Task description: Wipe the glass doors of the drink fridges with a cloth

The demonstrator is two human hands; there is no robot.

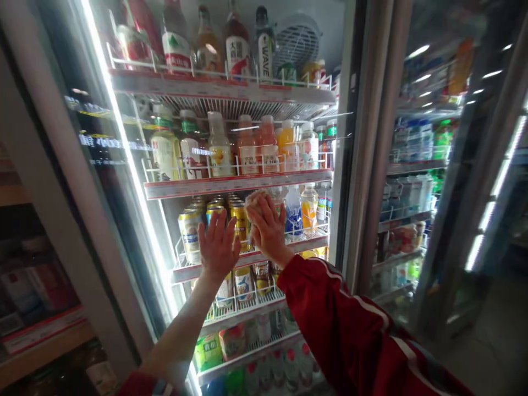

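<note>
Glass door [231, 131], lit drinks shelves [239, 184] standing behind it, another cooler [416, 166] right of it: against it we are holding a cloth [252, 203] under our right hand [268, 228], fingers lightly curled; before it we are spreading our left hand [217, 247], empty.

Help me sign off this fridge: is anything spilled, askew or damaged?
Nothing clearly stands out. The bottles and cans stand in rows on the shelves, and no spill shows. The right hand holds a cloth.
</note>
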